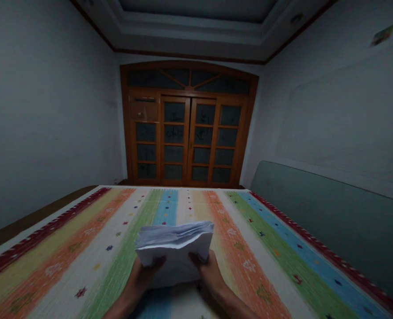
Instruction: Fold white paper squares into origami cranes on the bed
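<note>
A thick stack of white paper sheets (176, 259) is held tilted up over the striped cloth, its loose, uneven top edges fanned slightly apart. My left hand (143, 274) grips the left side of the stack, thumb pressed on the near face. On the right side, my right hand (208, 270) clasps it the same way, its thumb also lying on the near face. The other fingers of both hands are hidden behind or under the paper. Whether the lower edge touches the cloth is hard to tell.
A colourful striped cloth (113, 248) with small star patterns covers the broad flat surface ahead. Along the right stands a pale green board (316, 199). Wooden doors with glass panes (190, 137) close off the far end, between white walls.
</note>
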`<state>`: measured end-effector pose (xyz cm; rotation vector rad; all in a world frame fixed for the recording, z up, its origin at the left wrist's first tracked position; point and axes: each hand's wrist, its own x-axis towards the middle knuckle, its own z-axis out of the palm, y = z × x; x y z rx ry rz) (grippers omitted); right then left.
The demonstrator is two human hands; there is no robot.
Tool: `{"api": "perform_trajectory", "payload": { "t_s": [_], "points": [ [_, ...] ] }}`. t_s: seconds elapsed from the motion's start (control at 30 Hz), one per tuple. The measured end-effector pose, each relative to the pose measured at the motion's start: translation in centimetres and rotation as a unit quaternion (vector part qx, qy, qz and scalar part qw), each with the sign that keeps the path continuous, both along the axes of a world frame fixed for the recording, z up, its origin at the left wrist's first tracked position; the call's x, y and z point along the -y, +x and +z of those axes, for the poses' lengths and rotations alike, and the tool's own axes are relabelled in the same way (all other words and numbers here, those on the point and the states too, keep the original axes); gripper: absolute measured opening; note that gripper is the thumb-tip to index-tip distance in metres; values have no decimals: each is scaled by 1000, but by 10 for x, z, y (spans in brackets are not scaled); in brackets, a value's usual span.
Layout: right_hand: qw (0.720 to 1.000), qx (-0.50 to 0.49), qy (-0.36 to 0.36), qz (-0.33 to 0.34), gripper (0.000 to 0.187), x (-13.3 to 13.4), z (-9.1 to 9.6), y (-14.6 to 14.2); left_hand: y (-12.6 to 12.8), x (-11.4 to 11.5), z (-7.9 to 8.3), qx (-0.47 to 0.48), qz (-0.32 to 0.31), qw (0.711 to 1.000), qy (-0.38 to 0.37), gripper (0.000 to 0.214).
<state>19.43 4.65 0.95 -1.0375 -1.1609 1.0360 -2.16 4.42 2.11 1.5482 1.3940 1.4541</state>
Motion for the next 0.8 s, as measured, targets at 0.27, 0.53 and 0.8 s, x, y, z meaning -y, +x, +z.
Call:
{"api": "perform_trajectory", "payload": {
  "t_s": [0.27,0.53,0.8],
  "points": [
    [1000,-3,-27,13,43,1,-2,-1,-5,-1,-6,22,-46,998,-31,57],
    [998,9,-54,23,39,3,1,-1,3,0,-1,32,-44,998,-40,50],
    [999,35,-28,-1,48,1,-7,-8,-6,5,12,-55,46,994,-84,59]
  ]
}}
